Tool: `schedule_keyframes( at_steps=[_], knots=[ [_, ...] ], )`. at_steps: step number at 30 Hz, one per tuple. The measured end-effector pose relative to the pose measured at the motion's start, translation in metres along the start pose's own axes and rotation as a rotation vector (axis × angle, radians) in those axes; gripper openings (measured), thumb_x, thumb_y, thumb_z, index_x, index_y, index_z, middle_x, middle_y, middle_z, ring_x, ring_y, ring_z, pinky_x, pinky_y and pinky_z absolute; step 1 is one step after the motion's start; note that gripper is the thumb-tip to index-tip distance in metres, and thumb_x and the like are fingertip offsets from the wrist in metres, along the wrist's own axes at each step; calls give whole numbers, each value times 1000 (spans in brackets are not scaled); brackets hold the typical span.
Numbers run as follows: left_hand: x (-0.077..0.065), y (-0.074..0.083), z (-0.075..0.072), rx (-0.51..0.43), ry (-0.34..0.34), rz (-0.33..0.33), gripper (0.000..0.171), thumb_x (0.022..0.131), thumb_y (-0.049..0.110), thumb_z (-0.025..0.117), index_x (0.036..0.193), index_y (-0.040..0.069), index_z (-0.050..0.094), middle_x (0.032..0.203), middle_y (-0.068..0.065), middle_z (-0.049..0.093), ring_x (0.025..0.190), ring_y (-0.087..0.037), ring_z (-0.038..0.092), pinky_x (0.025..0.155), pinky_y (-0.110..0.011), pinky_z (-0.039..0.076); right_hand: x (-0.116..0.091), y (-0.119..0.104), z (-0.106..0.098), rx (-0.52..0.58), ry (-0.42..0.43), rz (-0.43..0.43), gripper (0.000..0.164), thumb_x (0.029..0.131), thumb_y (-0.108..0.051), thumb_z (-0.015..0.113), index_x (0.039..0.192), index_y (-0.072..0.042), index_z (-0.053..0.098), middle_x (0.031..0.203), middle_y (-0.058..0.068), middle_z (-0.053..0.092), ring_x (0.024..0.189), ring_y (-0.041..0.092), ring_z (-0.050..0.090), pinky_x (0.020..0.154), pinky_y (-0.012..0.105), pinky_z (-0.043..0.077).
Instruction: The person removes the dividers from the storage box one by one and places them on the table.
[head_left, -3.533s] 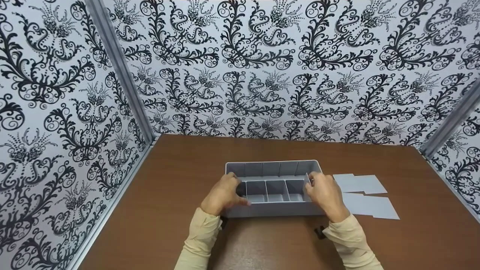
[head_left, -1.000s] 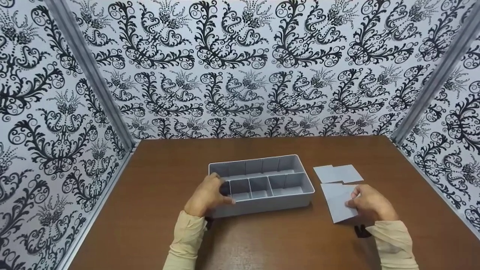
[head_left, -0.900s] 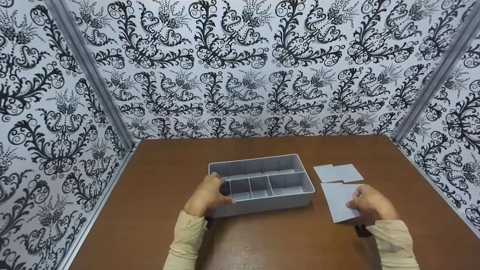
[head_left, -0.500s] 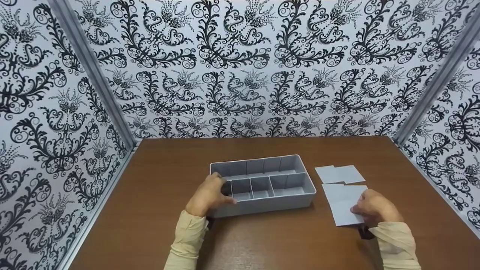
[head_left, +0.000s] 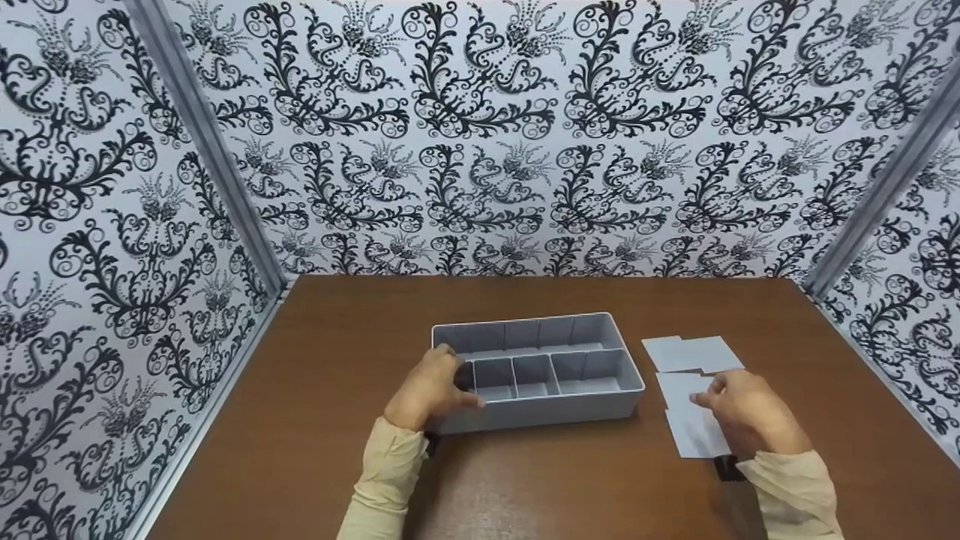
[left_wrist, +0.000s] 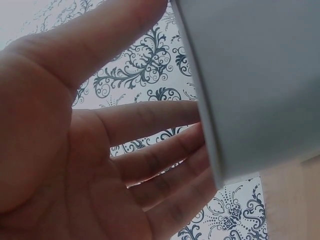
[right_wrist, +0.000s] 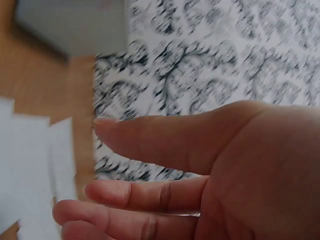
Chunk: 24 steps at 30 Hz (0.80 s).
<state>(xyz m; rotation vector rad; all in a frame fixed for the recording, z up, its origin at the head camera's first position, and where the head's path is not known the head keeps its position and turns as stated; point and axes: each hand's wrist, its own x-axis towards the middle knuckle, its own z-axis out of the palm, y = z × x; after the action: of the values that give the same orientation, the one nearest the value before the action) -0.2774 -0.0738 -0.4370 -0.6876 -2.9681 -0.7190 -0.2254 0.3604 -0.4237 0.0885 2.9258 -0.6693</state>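
A grey plastic organizer box [head_left: 540, 416] sits on the table, slightly turned, with a long back row and a front row split by thin dividers [head_left: 514, 377]. My left hand [head_left: 429, 386] holds its left end, the thumb on the front rim and the fingers reaching over the left side. In the left wrist view those fingers touch the box wall [left_wrist: 255, 85]. Over the pale grey flat panels [head_left: 694, 435] right of the box hovers my right hand [head_left: 750, 405]. Its thumb and fingers are apart with nothing between them in the right wrist view.
Behind the panels near my right hand, further overlapping panels [head_left: 697, 354] lie flat on the brown table [head_left: 525, 487]. Patterned black-and-white walls [head_left: 510, 150] with metal corner posts [head_left: 214, 142] enclose the table at the back and sides.
Earlier my right hand held a divider at the box's right compartment; that spot now has none. It then slid a panel towards me and let go. The left hand stayed on the box.
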Motion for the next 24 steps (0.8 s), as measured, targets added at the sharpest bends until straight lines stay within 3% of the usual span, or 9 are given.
schedule_keyframes(
  at_steps=[7, 15, 24],
  knots=[
    [-5, -1, 7, -5, -46, -38, 73, 68, 35, 90, 124, -4, 64, 115, -20, 56, 108, -36, 57, 97, -46, 49, 2, -43, 11, 26, 77, -121, 27, 91, -27, 67, 81, -3, 64, 73, 5, 60, 66, 18, 54, 58, 35, 43],
    [-5, 2, 11, 54, -38, -15, 71, 68, 39, 89, 119, -4, 66, 112, -18, 58, 107, -34, 57, 96, -43, 50, 15, -96, 24, 103, 159, -296, 23, 91, -25, 70, 83, -3, 66, 69, 2, 56, 62, 15, 50, 60, 34, 42],
    [3, 4, -10, 74, -72, -54, 72, 72, 41, 87, 124, -2, 64, 121, -19, 57, 116, -35, 54, 102, -42, 46, 38, -137, 44, 98, 159, -366, 19, 91, -21, 70, 86, -3, 66, 76, 6, 65, 66, 19, 58, 66, 41, 49]
  ],
)
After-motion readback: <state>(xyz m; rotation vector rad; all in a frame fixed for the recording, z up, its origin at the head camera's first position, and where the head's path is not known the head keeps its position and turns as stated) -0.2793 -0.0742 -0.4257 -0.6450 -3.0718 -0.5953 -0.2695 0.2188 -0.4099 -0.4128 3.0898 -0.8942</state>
